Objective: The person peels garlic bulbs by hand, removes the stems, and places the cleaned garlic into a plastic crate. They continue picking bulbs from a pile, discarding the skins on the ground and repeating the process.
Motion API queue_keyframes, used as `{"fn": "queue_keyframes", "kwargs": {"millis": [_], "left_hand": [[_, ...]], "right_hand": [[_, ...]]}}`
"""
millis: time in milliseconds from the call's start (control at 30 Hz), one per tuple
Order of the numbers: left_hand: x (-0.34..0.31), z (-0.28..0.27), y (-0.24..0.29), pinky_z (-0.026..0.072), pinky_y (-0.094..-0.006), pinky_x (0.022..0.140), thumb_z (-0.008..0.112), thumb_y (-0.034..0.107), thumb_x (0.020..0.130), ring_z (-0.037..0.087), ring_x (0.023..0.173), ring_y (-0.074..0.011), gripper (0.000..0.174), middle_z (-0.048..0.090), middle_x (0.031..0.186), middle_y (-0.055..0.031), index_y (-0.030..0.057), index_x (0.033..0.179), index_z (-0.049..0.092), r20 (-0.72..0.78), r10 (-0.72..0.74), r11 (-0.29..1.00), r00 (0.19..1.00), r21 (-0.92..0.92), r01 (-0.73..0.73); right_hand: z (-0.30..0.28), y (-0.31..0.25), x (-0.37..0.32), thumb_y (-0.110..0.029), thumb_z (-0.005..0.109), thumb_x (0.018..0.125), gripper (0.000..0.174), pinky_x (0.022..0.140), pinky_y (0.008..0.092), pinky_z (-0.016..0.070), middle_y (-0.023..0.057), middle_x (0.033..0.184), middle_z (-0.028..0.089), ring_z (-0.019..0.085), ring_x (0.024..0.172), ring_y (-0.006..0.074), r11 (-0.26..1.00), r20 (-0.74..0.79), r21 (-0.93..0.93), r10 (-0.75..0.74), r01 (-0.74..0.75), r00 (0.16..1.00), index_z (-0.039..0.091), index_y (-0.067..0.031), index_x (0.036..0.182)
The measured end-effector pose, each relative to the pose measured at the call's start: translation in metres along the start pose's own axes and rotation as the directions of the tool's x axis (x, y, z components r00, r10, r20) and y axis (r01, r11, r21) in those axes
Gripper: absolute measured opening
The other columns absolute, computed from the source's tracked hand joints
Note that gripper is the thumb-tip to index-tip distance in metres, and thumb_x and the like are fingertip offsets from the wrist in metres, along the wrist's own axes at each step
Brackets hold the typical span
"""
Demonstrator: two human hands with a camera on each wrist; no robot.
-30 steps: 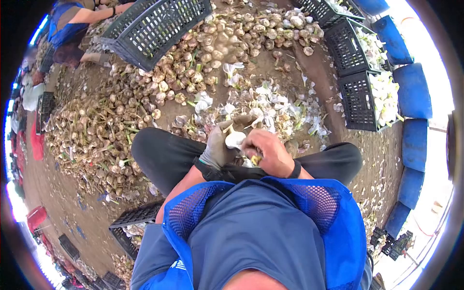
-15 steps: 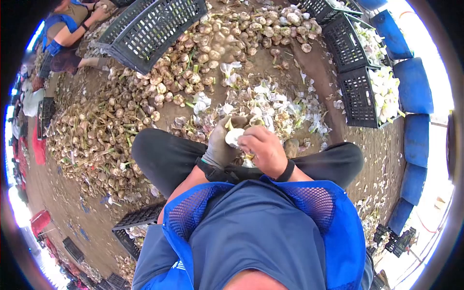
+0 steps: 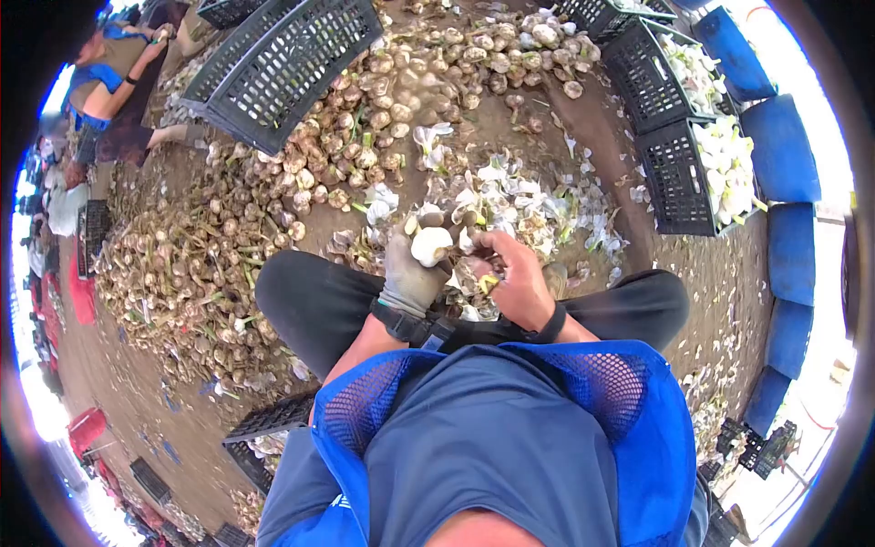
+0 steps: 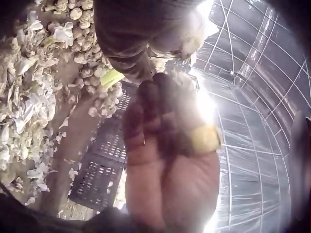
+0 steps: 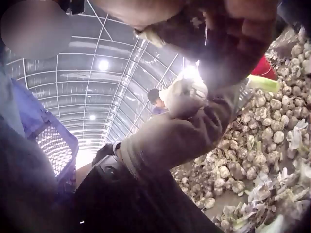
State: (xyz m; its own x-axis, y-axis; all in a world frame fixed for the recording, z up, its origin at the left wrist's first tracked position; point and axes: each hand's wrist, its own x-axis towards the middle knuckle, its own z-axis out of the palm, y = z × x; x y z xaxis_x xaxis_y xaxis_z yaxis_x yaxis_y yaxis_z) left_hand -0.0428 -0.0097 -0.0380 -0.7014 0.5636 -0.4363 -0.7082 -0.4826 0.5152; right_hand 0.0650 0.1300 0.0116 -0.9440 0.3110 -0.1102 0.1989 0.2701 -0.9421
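In the head view, my left hand [image 3: 408, 276], in a grey glove, holds a white garlic bulb [image 3: 431, 245] above my lap. Its pale green cut stem [image 4: 112, 78] sticks out past the glove in the left wrist view. My bare right hand [image 3: 522, 284] is just right of the bulb, fingers curled, with a pale flap of garlic skin [image 3: 466, 242] at the fingertips. A yellow band [image 4: 206, 139] wraps a digit of that hand. In the right wrist view, the bulb [image 5: 187, 98] sits against the gloved palm, partly covered by fingers.
Shed garlic skins [image 3: 510, 196] litter the ground ahead. A large heap of unpeeled garlic [image 3: 191, 273] lies left. A black crate [image 3: 283, 77] leans over it at the front; filled crates [image 3: 679, 173] stand right, before blue barrels [image 3: 782, 150]. Another person [image 3: 114, 73] sits front left.
The bulb and left hand have shifted slightly left and turned, showing more of the bulb. My right hand has drawn away rightward from covering it.
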Motion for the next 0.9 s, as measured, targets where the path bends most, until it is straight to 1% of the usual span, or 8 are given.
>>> {"fn": "queue_keyframes", "kwargs": {"millis": [100, 133, 300, 400, 500, 600, 700, 900], "left_hand": [[-0.009, 0.021, 0.003, 0.0639, -0.0435, 0.078, 0.045, 0.029, 0.105, 0.071, 0.099, -0.0374, 0.031, 0.071, 0.110, -0.0224, 0.0029, 0.109, 0.062, -0.054, -0.166, 0.941, 0.985, -0.308, 0.141], [-0.003, 0.005, -0.004, 0.0636, -0.0452, 0.081, 0.048, 0.032, 0.104, 0.071, 0.100, -0.0387, 0.030, 0.070, 0.110, -0.0239, 0.0047, 0.109, 0.059, 0.001, -0.012, 0.997, 1.000, -0.080, 0.012], [0.005, -0.003, -0.014, 0.0633, -0.0462, 0.084, 0.047, 0.029, 0.104, 0.071, 0.102, -0.0379, 0.027, 0.070, 0.107, -0.0251, 0.0049, 0.108, 0.056, -0.157, -0.008, 0.978, 0.988, -0.205, -0.025], [0.020, -0.026, -0.016, 0.0597, -0.0453, 0.087, 0.044, 0.036, 0.106, 0.071, 0.103, -0.0336, 0.036, 0.072, 0.107, -0.0198, 0.0041, 0.100, 0.059, -0.285, -0.005, 0.995, 0.958, -0.102, -0.025], [0.018, -0.007, -0.009, 0.0601, -0.0365, 0.077, 0.046, 0.034, 0.106, 0.072, 0.098, -0.0305, 0.031, 0.073, 0.099, -0.0159, 0.0097, 0.097, 0.063, -0.201, -0.023, 0.927, 0.979, -0.372, -0.054], [0.035, -0.050, -0.010, 0.0603, -0.0428, 0.092, 0.049, 0.029, 0.105, 0.070, 0.095, -0.0312, 0.029, 0.072, 0.097, -0.0146, 0.0064, 0.097, 0.066, -0.125, -0.032, 0.907, 0.992, -0.420, -0.024], [0.018, -0.013, 0.005, 0.0574, -0.0518, 0.101, 0.050, 0.024, 0.101, 0.068, 0.113, -0.0372, 0.032, 0.072, 0.113, -0.0230, -0.0016, 0.102, 0.069, -0.001, -0.070, 0.857, 0.998, -0.512, 0.060], [0.022, -0.003, -0.013, 0.0588, -0.0455, 0.095, 0.045, 0.025, 0.106, 0.068, 0.110, -0.0330, 0.032, 0.070, 0.117, -0.0185, -0.0007, 0.111, 0.065, -0.119, -0.012, 0.995, 0.993, -0.096, 0.000]], "right_hand": [[0.011, -0.010, 0.007, -0.003, 0.073, 0.090, 0.016, 0.079, 0.0363, 0.0529, 0.0151, 0.096, 0.067, 0.067, 0.087, 0.0271, 0.994, -0.076, -0.023, -0.112, 0.110, 0.991, 0.066, -0.0003, 0.105], [0.018, -0.003, 0.010, -0.001, 0.072, 0.089, 0.014, 0.077, 0.0384, 0.0527, 0.0157, 0.093, 0.066, 0.066, 0.086, 0.0306, 0.996, -0.090, 0.037, -0.082, 0.086, 0.993, 0.067, 0.0000, 0.102], [0.019, 0.002, 0.016, 0.001, 0.070, 0.085, 0.016, 0.075, 0.0440, 0.0511, 0.0172, 0.090, 0.063, 0.063, 0.085, 0.0393, 0.960, -0.063, -0.139, -0.255, 0.244, 0.965, 0.067, -0.0006, 0.100], [0.022, 0.001, 0.014, -0.002, 0.071, 0.085, 0.013, 0.075, 0.0436, 0.0512, 0.0162, 0.088, 0.063, 0.063, 0.085, 0.0389, 0.913, 0.239, -0.074, -0.374, 0.401, 0.896, 0.065, -0.0018, 0.097], [0.026, -0.003, 0.004, -0.006, 0.074, 0.085, 0.013, 0.076, 0.0413, 0.0519, 0.0137, 0.089, 0.065, 0.065, 0.084, 0.0347, 0.860, 0.385, 0.068, -0.490, 0.506, 0.782, 0.066, -0.0023, 0.095], [-0.017, 0.000, 0.017, -0.011, 0.079, 0.083, 0.016, 0.077, 0.0358, 0.0511, 0.0119, 0.093, 0.067, 0.065, 0.085, 0.0261, 0.929, 0.325, 0.321, -0.292, 0.185, 0.900, 0.067, -0.0026, 0.089], [-0.025, 0.029, 0.011, 0.004, 0.060, 0.082, 0.027, 0.091, 0.0443, 0.0513, 0.0173, 0.109, 0.069, 0.065, 0.102, 0.0360, 0.864, 0.096, -0.442, -0.220, 0.239, 0.971, 0.067, -0.0002, 0.107], [-0.012, 0.021, 0.006, -0.027, 0.077, 0.088, 0.047, 0.096, 0.0455, 0.0503, 0.0185, 0.116, 0.067, 0.063, 0.113, 0.0387, 0.965, -0.029, -0.259, -0.044, 0.035, 0.999, 0.063, -0.0064, 0.128]]}}
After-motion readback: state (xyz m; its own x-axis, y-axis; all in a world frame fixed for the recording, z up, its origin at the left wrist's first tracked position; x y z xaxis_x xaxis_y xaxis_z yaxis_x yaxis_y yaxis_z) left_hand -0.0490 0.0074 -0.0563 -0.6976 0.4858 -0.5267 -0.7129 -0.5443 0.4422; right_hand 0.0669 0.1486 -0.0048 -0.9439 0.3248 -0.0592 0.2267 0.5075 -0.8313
